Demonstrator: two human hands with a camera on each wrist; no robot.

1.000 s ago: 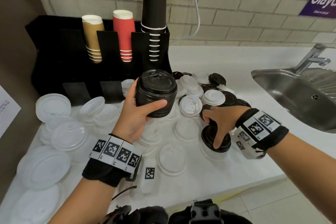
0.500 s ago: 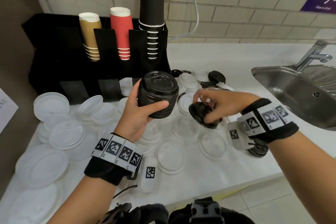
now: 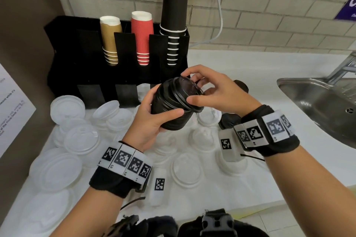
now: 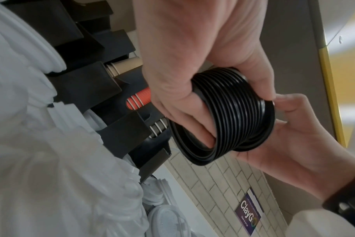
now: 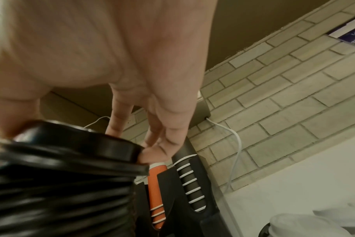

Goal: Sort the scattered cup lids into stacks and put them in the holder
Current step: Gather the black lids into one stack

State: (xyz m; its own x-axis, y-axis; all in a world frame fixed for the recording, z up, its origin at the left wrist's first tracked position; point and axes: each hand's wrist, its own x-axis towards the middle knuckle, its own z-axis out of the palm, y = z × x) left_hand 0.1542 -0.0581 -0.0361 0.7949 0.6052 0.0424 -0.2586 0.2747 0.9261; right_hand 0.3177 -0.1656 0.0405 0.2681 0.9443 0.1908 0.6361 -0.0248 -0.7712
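Above the white desk [image 3: 240,67], left hand [image 3: 152,119] wraps round the stack of black plastic cup lids [image 3: 173,106]; right hand [image 3: 215,92] pinches the top black lid [image 3: 189,90] w/ fingertips. Lids look light, thin & slippery. Hold the stack's sides so it won't slide apart.

Even indoor light; wide-angle edge distortion; wrist views blurred.

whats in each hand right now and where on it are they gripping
The left hand grips the stack of black lids round its side. The right hand pinches the top lid by its rim, seating it on that stack.
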